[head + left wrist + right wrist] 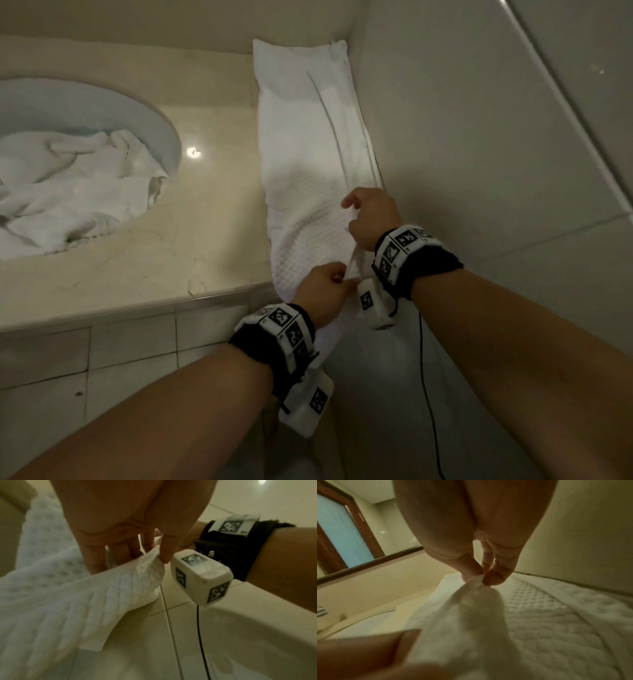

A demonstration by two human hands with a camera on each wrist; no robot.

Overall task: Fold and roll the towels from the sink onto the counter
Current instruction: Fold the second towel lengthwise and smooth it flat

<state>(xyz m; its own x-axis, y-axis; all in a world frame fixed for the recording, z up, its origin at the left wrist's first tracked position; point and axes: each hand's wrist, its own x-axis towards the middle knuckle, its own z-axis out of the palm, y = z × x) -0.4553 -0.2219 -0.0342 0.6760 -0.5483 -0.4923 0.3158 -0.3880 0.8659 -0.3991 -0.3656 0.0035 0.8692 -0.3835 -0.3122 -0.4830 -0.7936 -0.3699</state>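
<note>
Your left hand [323, 291] pinches the near edge of the folded towel [305, 171] between thumb and fingertips [165, 555] — the other fingers curl loosely. Your right hand [371, 219], just beyond and to the right of it, pinches the same edge, thumb against forefinger, lifting a small peak of cloth. Ahead of both hands the towel stretches long and narrow along the counter [212, 205], hard against the wall; its near end hangs over the counter's lip below your left wrist. Off to your left, more towels [68, 185] lie crumpled in the sink [102, 102].
</note>
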